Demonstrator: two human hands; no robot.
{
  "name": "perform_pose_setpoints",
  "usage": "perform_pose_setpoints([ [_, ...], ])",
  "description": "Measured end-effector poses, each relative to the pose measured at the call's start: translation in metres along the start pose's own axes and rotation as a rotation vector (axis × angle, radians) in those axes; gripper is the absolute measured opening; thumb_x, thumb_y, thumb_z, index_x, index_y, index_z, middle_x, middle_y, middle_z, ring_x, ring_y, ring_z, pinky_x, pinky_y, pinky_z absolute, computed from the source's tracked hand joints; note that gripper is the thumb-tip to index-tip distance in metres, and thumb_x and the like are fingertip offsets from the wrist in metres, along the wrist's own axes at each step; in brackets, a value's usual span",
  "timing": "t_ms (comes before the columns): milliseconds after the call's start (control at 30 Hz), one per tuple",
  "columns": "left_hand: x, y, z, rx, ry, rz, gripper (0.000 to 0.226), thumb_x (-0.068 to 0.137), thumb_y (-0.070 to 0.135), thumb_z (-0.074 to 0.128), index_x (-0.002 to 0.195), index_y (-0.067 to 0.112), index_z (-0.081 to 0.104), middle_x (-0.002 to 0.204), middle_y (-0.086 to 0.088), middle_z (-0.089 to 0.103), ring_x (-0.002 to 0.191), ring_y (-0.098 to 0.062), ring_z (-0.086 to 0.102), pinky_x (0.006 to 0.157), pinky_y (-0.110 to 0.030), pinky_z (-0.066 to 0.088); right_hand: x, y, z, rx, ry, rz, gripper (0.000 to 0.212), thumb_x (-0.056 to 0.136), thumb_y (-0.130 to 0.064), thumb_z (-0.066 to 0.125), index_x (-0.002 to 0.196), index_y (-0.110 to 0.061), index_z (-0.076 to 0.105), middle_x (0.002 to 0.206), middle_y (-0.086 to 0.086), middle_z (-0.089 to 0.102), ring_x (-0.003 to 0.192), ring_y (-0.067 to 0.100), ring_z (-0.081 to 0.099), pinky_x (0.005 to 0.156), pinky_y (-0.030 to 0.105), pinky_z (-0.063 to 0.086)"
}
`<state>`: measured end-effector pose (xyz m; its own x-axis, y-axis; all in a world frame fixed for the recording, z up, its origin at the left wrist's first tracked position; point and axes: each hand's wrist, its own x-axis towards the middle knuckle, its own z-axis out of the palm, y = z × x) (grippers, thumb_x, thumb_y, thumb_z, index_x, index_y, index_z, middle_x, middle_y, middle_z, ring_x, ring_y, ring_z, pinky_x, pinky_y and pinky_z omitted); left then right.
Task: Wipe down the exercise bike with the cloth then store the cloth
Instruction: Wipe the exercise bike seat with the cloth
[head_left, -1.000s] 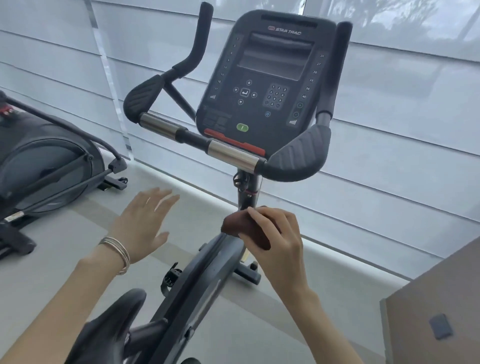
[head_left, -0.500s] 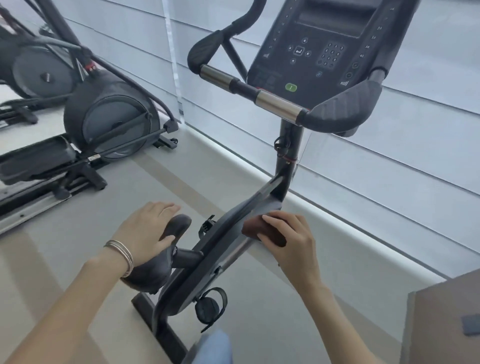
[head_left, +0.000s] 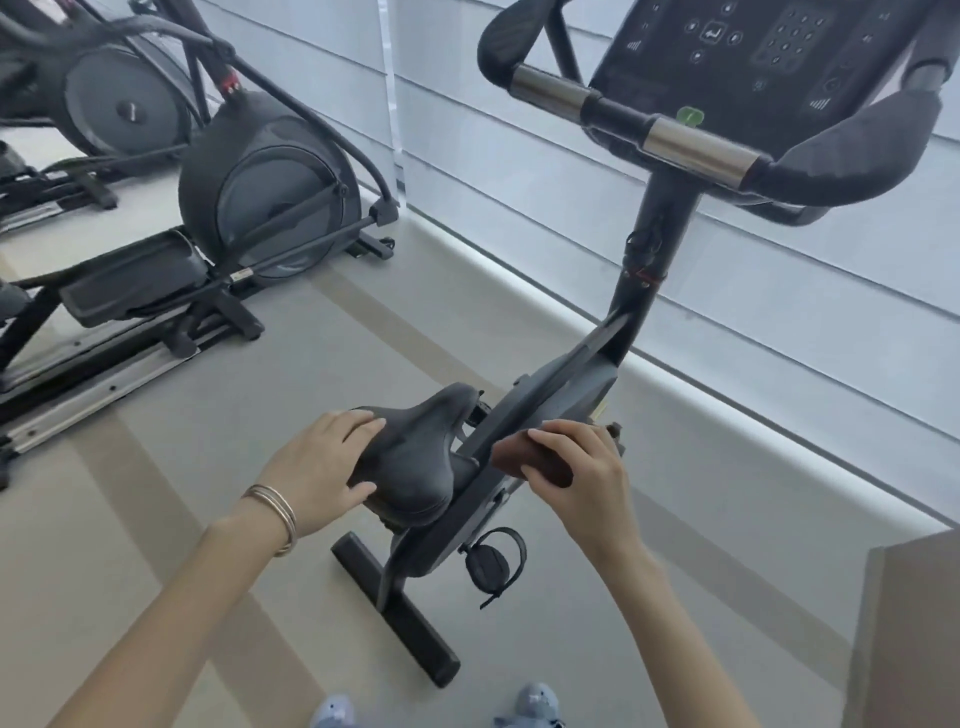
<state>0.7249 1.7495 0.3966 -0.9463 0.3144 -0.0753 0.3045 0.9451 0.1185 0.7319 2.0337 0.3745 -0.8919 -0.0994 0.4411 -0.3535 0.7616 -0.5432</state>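
Note:
The dark grey exercise bike stands in front of me, its console and handlebars at the top right. My right hand presses a folded brown cloth against the sloping frame just right of the saddle. My left hand, with bangles on the wrist, grips the left side of the black saddle. A pedal with its strap hangs below the frame.
An elliptical trainer stands at the left, with a mirror behind it. Window blinds run along the back behind the bike. A brown cabinet edge rises at the lower right. My slippered feet stand on the grey floor by the bike's base bar.
My right hand has slid the cloth down the frame from the post base towards the saddle. My left hand came down and took hold of the saddle. The view tilted downward.

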Motion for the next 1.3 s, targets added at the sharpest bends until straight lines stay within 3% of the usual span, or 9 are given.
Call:
perform_pose_setpoints([
  [367, -0.015, -0.12, 0.004, -0.002, -0.144, 0.152, 0.068, 0.087, 0.04, 0.056, 0.143, 0.017, 0.026, 0.148, -0.001, 0.03, 0.134, -0.02, 0.029, 0.108, -0.032, 0.031, -0.031, -0.104, 0.078, -0.052, 0.076, 0.288, 0.036, 0.069, -0.012, 0.08, 0.103, -0.013, 0.069, 0.109, 0.002, 0.064, 0.104, 0.021, 0.054, 0.092, 0.024, 0.039],
  [467, -0.01, -0.125, 0.005, -0.028, -0.167, 0.186, 0.069, 0.087, 0.042, 0.056, 0.144, 0.02, 0.023, 0.149, 0.003, 0.027, 0.134, -0.017, 0.028, 0.104, -0.033, 0.036, -0.038, -0.117, 0.08, -0.055, 0.093, 0.344, 0.035, 0.068, -0.011, 0.081, 0.102, -0.012, 0.07, 0.109, 0.004, 0.063, 0.102, 0.022, 0.056, 0.09, 0.026, 0.042],
  [800, 0.0, -0.103, 0.027, -0.058, -0.159, 0.24, 0.07, 0.089, 0.046, 0.051, 0.145, 0.021, 0.018, 0.15, 0.005, 0.024, 0.136, -0.013, 0.024, 0.108, -0.027, 0.034, -0.04, -0.111, 0.081, 0.009, 0.006, 0.409, 0.033, 0.071, -0.014, 0.078, 0.103, -0.015, 0.07, 0.109, 0.001, 0.063, 0.1, 0.021, 0.059, 0.089, 0.038, 0.05],
  [1067, 0.014, -0.114, 0.036, -0.086, -0.195, 0.272, 0.071, 0.088, 0.043, 0.054, 0.145, 0.019, 0.018, 0.15, 0.003, 0.025, 0.136, -0.015, 0.025, 0.11, -0.03, 0.032, -0.046, -0.111, 0.09, 0.031, 0.038, 0.487, 0.032, 0.072, -0.014, 0.077, 0.103, -0.016, 0.069, 0.108, -0.002, 0.061, 0.101, 0.019, 0.057, 0.09, 0.035, 0.049],
  [1300, 0.083, -0.127, 0.036, -0.121, -0.222, 0.492, 0.073, 0.085, 0.038, 0.06, 0.144, 0.018, 0.022, 0.148, 0.002, 0.026, 0.136, -0.017, 0.024, 0.111, -0.034, 0.031, -0.022, -0.118, 0.117, -0.044, 0.188, 0.615, 0.033, 0.073, -0.014, 0.077, 0.104, -0.017, 0.069, 0.109, -0.004, 0.061, 0.102, 0.014, 0.057, 0.092, 0.027, 0.046],
])
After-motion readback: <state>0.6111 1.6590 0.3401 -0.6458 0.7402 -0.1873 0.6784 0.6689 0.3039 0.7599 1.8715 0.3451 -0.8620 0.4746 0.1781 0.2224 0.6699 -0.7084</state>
